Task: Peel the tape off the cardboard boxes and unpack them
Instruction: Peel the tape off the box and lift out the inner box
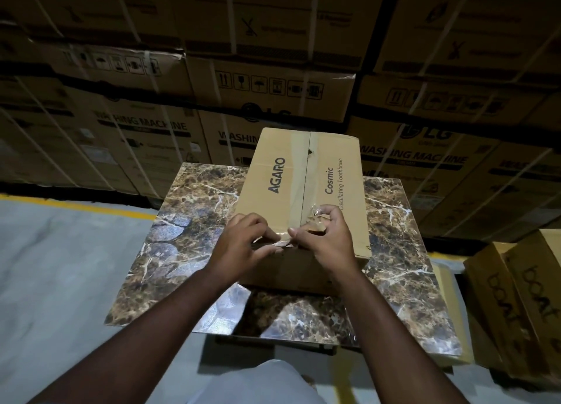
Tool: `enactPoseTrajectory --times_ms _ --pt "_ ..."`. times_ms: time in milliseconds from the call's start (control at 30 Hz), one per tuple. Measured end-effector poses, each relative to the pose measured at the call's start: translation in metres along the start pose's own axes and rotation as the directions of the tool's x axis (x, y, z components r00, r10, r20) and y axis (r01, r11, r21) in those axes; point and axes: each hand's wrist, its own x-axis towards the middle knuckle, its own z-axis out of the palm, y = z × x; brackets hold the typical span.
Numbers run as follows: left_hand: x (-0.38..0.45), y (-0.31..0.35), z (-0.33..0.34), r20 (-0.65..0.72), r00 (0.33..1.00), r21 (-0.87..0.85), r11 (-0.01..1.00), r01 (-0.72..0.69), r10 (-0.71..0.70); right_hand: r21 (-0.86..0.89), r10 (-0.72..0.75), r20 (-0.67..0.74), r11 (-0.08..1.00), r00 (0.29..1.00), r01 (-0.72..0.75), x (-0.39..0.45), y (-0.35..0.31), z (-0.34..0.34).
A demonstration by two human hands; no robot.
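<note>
A brown cardboard box (306, 173) printed AGARO and Cosmic stands on a marble-patterned table (194, 221). Clear tape (299, 167) runs along its top centre seam. Both hands work at the box's near top edge. My left hand (246, 242) has curled fingers picking at the lifted tape end on that edge. Beside it, my right hand (321, 236) pinches a crumpled piece of peeled clear tape (315, 211) that sticks up above its fingers.
Large strapped washing machine cartons (145, 130) are stacked like a wall behind the table. Two brown boxes (522, 297) printed boat stand on the floor at the right. Grey floor (60, 267) with a yellow line (76, 205) lies to the left.
</note>
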Motion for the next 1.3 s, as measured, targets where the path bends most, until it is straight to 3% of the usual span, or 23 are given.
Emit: enactPoseTrajectory --times_ms 67,133,267,367,500,633,833,900,967,1133,1233,1300 --pt "-0.001 -0.002 0.001 -0.014 1.000 0.004 1.000 -0.021 0.021 0.016 -0.004 -0.021 1.000 1.000 0.004 -0.001 0.001 0.001" --pt "0.001 -0.002 -0.002 0.015 0.999 0.001 0.999 -0.049 0.049 -0.086 -0.046 -0.010 0.995 0.999 0.045 -0.003 0.003 0.002" --pt "0.012 -0.003 -0.015 0.126 0.991 -0.067 0.997 -0.043 0.051 -0.294 -0.120 0.293 0.933 0.949 0.209 -0.010 0.003 0.002" --pt "0.019 -0.006 -0.019 0.183 0.982 -0.144 0.989 -0.024 0.051 -0.519 -0.165 0.295 0.799 0.941 0.303 -0.010 0.004 0.002" --pt "0.020 -0.005 -0.018 0.206 0.978 -0.174 0.985 -0.007 0.044 -0.350 -0.099 0.279 0.916 0.955 0.197 -0.003 0.007 -0.006" --pt "0.006 -0.007 -0.020 0.192 0.972 -0.162 0.982 -0.102 0.133 -0.329 -0.084 0.265 0.928 0.961 0.172 0.000 0.006 -0.005" --pt "-0.006 -0.020 -0.028 0.094 0.987 -0.121 0.986 -0.119 0.131 -0.238 -0.033 0.230 0.967 0.973 0.090 0.002 0.003 -0.001" --pt "-0.004 -0.019 -0.027 0.098 0.993 -0.132 0.990 -0.052 0.065 -0.198 -0.040 0.227 0.976 0.973 0.087 0.001 0.002 -0.001" --pt "0.004 -0.020 -0.029 0.156 0.987 -0.158 0.985 0.062 -0.037 -0.225 -0.068 0.247 0.966 0.967 0.125 -0.001 0.003 -0.003" --pt "0.018 -0.022 -0.034 0.304 0.950 -0.228 0.964 0.140 -0.066 -0.395 -0.118 0.372 0.878 0.921 0.272 -0.006 -0.006 0.008" --pt "0.007 -0.022 -0.033 0.228 0.969 -0.290 0.944 0.155 -0.089 -0.504 -0.204 0.364 0.777 0.909 0.377 -0.009 -0.010 0.026" --pt "-0.011 -0.028 -0.035 0.109 0.986 -0.317 0.936 0.153 -0.125 -0.501 -0.180 0.323 0.800 0.929 0.330 -0.007 -0.006 0.029"
